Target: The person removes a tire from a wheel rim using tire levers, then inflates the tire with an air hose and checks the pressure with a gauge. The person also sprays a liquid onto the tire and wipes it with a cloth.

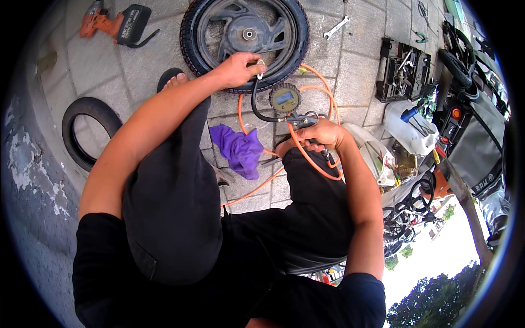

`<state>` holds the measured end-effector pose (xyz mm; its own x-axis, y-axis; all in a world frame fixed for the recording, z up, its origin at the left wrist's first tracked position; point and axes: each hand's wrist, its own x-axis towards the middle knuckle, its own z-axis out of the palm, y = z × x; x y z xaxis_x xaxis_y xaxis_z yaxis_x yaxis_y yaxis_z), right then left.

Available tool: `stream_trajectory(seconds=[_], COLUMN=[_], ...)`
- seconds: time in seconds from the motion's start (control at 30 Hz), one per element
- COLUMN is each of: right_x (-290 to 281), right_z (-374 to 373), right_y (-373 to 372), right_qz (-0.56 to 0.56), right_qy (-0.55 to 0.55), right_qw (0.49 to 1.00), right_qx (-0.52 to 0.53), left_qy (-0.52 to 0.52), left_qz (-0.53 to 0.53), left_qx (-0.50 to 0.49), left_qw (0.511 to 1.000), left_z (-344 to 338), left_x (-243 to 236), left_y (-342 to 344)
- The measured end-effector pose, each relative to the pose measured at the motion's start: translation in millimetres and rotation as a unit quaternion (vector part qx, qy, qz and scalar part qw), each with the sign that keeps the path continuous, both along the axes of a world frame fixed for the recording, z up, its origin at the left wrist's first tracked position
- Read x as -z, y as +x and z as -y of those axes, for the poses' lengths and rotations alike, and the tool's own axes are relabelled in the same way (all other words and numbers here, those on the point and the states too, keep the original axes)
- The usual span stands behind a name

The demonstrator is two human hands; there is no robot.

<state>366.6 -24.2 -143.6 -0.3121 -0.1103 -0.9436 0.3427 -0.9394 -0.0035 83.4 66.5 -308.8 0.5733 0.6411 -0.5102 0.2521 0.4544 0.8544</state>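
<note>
A wheel with a black tyre (190,41) and a dark spoked rim lies flat on the paving ahead of me. At its near side my left hand (239,70) is closed on a metal air chuck (261,69), held against the rim near the tyre's edge. From the chuck a short black hose (255,101) curves to a tyre inflator gun (299,118) with a round digital gauge (285,98). My right hand (324,134) is wrapped round the inflator's handle. An orange air hose (313,163) loops about that hand. Whether the chuck sits on the valve is hidden by my fingers.
A purple cloth (238,150) lies between my legs. To the left are a loose tyre (69,129) and an orange cordless impact wrench (104,25). Rightward lie a spanner (337,28), an open black toolbox (389,71), a white plastic container (407,128) and a parked vehicle (481,142).
</note>
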Motion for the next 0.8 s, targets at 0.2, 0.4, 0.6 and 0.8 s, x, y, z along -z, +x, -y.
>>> stream_trajectory(seconds=[0.2,0.4,0.6,0.8], right_x=[3.4,2.0,-5.8,-5.6], right_z=[3.7,2.3,-2.6,-6.3], right_y=[-0.6,-2.0,-5.8,-5.7], right_qz=[-0.022,-0.039,-0.045,-0.051], right_qy=[-0.012,-0.028,-0.018,-0.020], right_qw=[0.999,0.998,0.996,0.997], right_qx=[0.028,0.026,0.069,0.057], left_qy=[0.002,-0.015,-0.012,0.001], left_qz=[-0.019,-0.018,-0.028,-0.033], left_qx=[0.006,0.008,0.014,0.016], left_qw=[1.000,1.000,0.999,0.999], left_z=[2.2,2.2,0.3,-0.2], left_x=[-2.3,1.9,-1.4,1.5], left_y=[-5.8,-4.8,-5.0,-4.7])
